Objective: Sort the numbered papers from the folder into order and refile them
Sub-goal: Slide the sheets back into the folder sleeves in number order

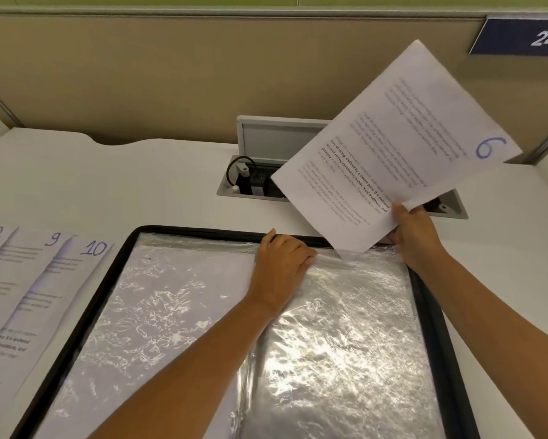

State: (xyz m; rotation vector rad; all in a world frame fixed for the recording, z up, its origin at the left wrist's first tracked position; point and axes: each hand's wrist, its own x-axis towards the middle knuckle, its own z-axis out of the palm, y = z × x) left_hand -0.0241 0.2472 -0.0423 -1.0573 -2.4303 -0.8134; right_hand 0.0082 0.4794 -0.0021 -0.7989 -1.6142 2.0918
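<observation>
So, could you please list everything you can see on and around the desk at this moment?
paper 6: one, white with a blue handwritten 6, held in the air above the folder's far right corner
papers 8, 9 and 10: three, white with blue numbers, overlapping on the desk left of the folder
folder: one, black-edged with shiny clear sleeves, open flat on the desk
cable box: one, grey, lid raised, set into the desk behind the folder
sign: one, dark blue with white digits, on the partition at top right
desk: one, white
left hand: one, grips the top edge of a sleeve
right hand: one, pinches paper 6 at its lower edge
</observation>
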